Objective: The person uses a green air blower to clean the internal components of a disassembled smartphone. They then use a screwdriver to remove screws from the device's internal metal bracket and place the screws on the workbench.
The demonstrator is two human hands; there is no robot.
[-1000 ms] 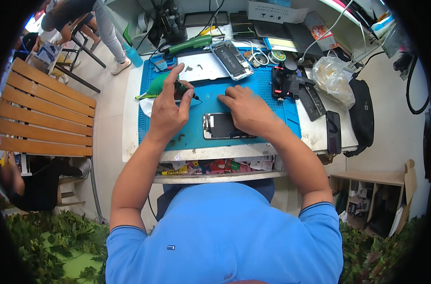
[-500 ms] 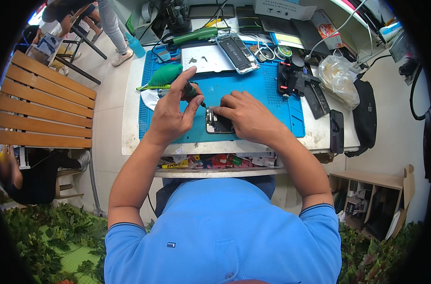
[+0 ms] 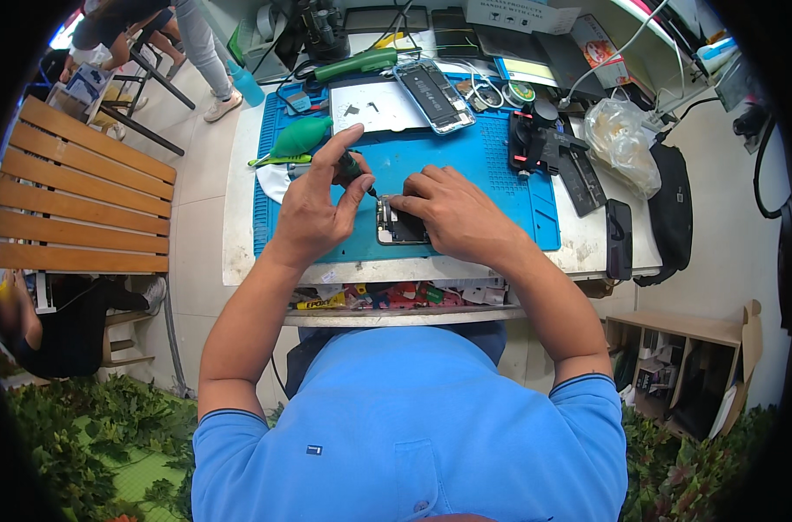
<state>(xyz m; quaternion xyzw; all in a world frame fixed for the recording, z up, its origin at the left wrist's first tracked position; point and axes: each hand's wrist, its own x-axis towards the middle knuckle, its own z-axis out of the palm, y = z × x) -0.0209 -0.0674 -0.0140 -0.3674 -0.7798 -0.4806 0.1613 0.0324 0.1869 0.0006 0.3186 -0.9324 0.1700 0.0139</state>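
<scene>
My left hand [image 3: 320, 209] holds a dark green-and-black precision screwdriver [image 3: 351, 167] between thumb and fingers, its index finger raised near the handle's end. The driver's tip points down at the upper left corner of a phone screen assembly [image 3: 406, 229], which lies dark on the blue repair mat [image 3: 344, 250]. My right hand [image 3: 453, 211] presses its fingertips on the assembly's upper edge and covers its right part. Whether those fingertips pinch a small part is hidden. Behind the hands, an opened phone body [image 3: 432, 96] with its battery showing rests partly on a white sheet [image 3: 383, 109].
A green blower bulb [image 3: 302, 137] lies left of my left hand. To the right stand a black clamp holder [image 3: 533, 143], a clear plastic bag [image 3: 622, 146] and a dark phone [image 3: 619, 241]. An open drawer [image 3: 405, 296] with packets sits under the table's front edge.
Almost nothing differs. Both hands, the screwdriver and the screen assembly keep their places, with only a very slight shift of the whole view.
</scene>
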